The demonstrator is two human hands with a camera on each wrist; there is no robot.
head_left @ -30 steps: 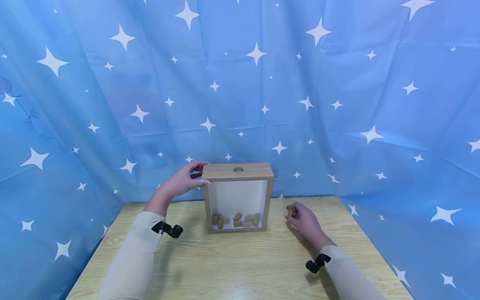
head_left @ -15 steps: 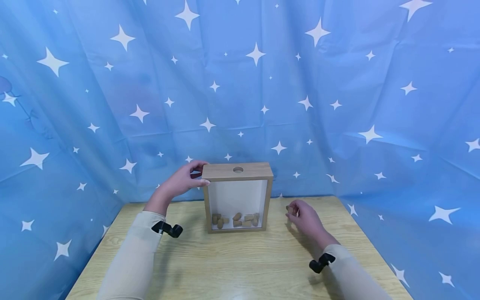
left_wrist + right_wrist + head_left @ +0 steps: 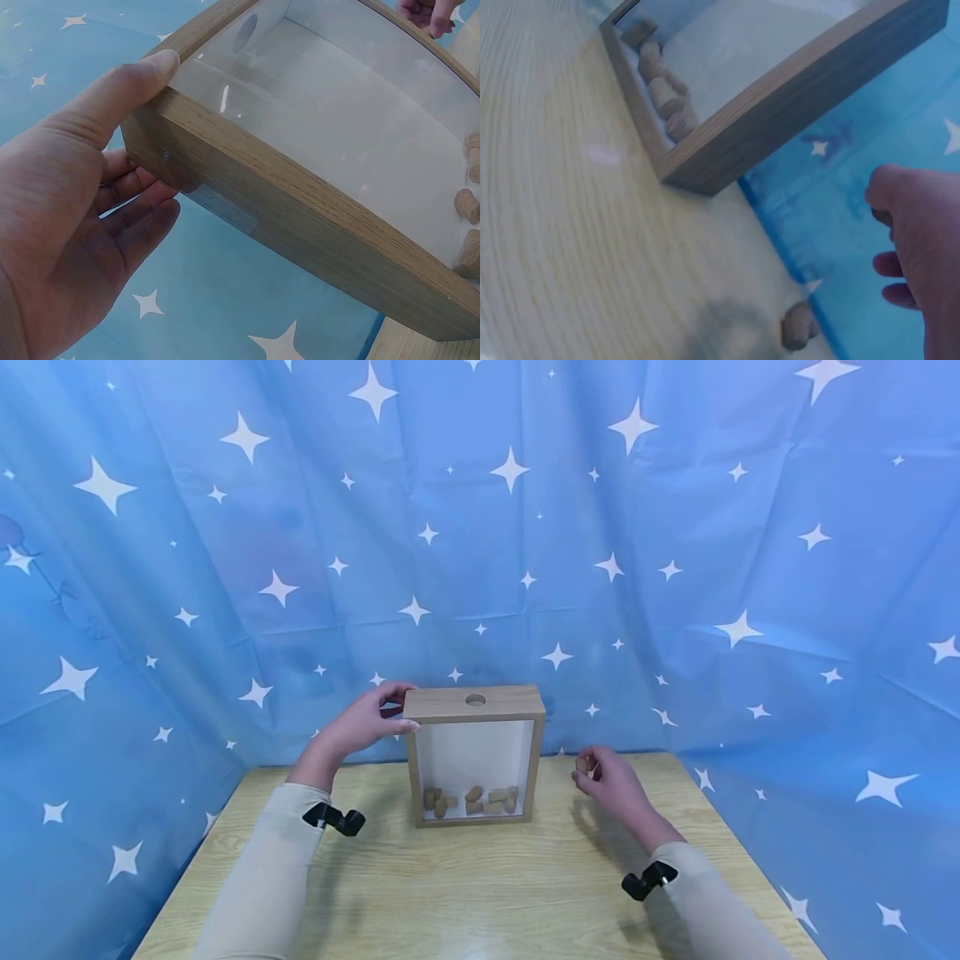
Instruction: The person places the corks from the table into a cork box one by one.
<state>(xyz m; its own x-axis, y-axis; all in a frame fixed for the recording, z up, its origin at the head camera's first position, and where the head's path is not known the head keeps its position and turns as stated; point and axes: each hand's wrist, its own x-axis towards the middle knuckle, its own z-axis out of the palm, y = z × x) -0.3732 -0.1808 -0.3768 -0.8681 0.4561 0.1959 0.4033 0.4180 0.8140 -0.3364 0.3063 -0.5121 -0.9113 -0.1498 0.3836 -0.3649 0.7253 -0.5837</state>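
A wooden shadow box [image 3: 536,768] with a clear front and a round hole [image 3: 476,700] in its top stands upright on the table. Several corks [image 3: 474,794] lie along its bottom inside. My left hand [image 3: 360,720] grips the box's upper left corner; in the left wrist view the thumb lies on the front edge and the fingers reach behind. To the right of the box, my right hand [image 3: 611,783] pinches a cork [image 3: 582,765] just above the table. The right wrist view has another cork [image 3: 799,326] on the tabletop below that hand.
The pale wooden table [image 3: 480,893] ends at the back against a blue curtain [image 3: 480,543] with white stars. A black wrist mount is strapped to each sleeve.
My right hand has risen slightly from the table with the cork. The left hand and the box have stayed in place.
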